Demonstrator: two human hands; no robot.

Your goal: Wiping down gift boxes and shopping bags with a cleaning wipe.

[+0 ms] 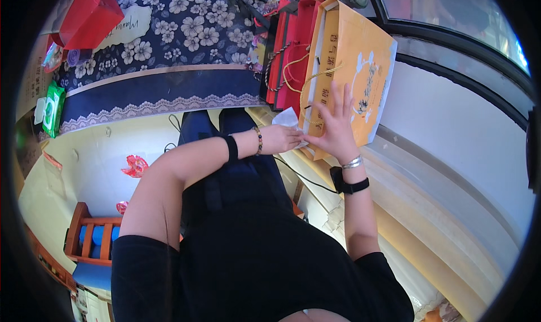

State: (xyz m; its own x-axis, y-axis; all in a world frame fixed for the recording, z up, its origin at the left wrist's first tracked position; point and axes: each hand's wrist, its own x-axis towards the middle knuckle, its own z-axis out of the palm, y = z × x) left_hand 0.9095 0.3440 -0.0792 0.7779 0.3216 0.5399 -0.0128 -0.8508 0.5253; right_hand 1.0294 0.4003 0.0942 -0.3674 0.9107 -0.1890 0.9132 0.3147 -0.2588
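Note:
My left hand [277, 139] is closed on a white wipe or tissue [286, 117], which shows above and below the fingers. It is beside the lower front edge of a yellow paper gift bag [363, 76] with gold rope handles and printed writing. My right hand [338, 129] spreads its fingers in front of the bag's lower part, its thumb reaching the left fingertips. Whether the right fingers touch the bag is hard to tell. Red gift bags [289, 59] stand close against the yellow bag's left side.
A dark floral tablecloth [181, 38] with a lace border covers the table. A green wipes pack [54, 110] with its lid up and a red paper bag [91, 17] are at the left. A black-framed window [444, 64] lies right; a wooden chair [91, 237] stands lower left.

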